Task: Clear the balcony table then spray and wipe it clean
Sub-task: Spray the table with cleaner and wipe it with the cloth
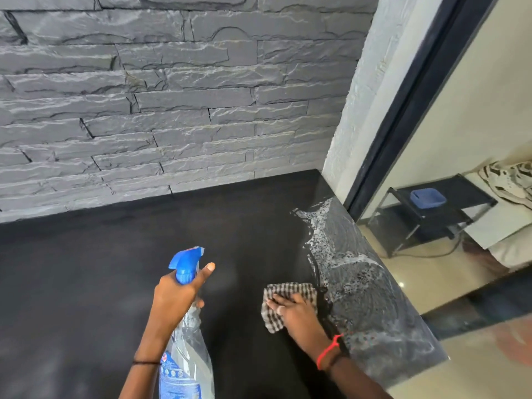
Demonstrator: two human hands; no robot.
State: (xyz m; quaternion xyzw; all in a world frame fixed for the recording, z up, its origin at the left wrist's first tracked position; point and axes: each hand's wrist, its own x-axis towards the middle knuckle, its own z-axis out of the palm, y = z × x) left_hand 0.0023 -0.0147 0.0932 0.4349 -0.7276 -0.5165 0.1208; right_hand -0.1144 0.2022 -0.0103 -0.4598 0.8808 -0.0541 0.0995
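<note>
At the right edge of the black stone tabletop (115, 269), pressed a brown-checked cloth (290, 289) flat under the right grip (293, 311), fingers straight. Clutched a clear blue-triggered plastic spray bottle (185, 352) by its neck in the left grip (172, 295). Probably risked shoving white foam (319, 240) over the edge with a wide sweep.

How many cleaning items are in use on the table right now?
2: the spray bottle gripped in the left hand, and the checked cloth under the right hand beside the wet streak.

Matt black table (115, 269) wet and glossy at right, rough stone wall (172, 96), checked cloth (288, 292), clear plastic spray bottle (187, 355).
</note>
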